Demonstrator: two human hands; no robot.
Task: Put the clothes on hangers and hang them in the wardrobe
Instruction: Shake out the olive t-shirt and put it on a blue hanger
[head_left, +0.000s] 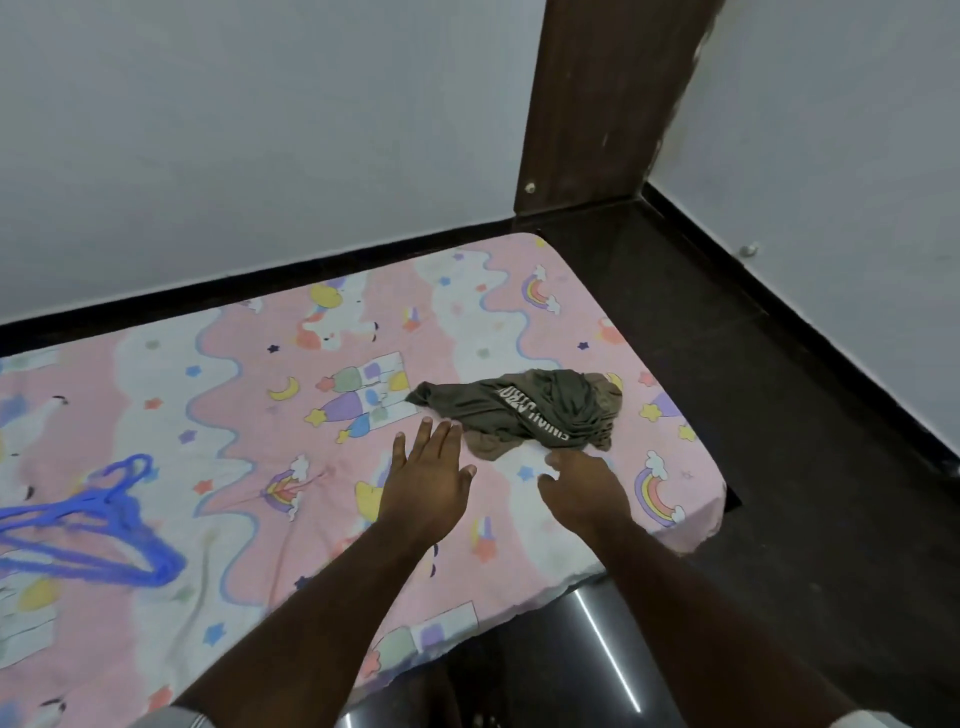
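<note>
blue hangers (88, 525) blurred, cut off at left edge

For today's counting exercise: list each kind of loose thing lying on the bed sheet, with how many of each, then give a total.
Olive-green garment, crumpled: 1
Blue hangers, in one blurred bunch: at least 2, exact number unclear
Total: at least 3
</note>
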